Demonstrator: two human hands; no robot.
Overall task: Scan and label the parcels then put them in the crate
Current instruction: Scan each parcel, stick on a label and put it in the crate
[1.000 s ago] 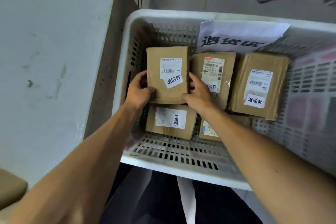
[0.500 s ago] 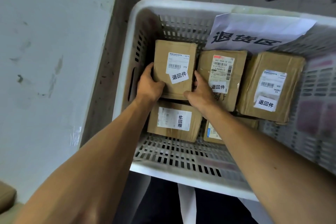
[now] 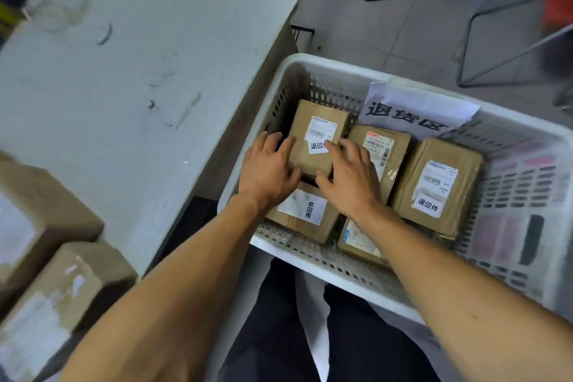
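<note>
Both your hands have slackened since half a second ago: then they clasped the parcel's sides, now they lie flatter on it. Your left hand (image 3: 267, 171) rests on the left edge of the top parcel (image 3: 316, 136), fingers spread and nearly straight, thumb at its near corner. Your right hand (image 3: 347, 177) lies across its right edge, fingers extended onto the white sticker, thumb near the parcel's near edge; neither hand is clamped on it. This parcel sits in the far-left corner of the crate (image 3: 341, 270), stacked partly over a second parcel (image 3: 305, 217) whose label faces up. To the right lie a third parcel (image 3: 384, 152) with a barcode label and a fourth parcel (image 3: 437, 186), just beside each other. A fifth parcel (image 3: 356, 242) shows partly under your right wrist. A paper sign (image 3: 415, 112) leans on the crate's far wall. Left of the crate stands the desk (image 3: 139, 71), and two blurred boxes (image 3: 46, 242) sit at its near-left corner.
</note>
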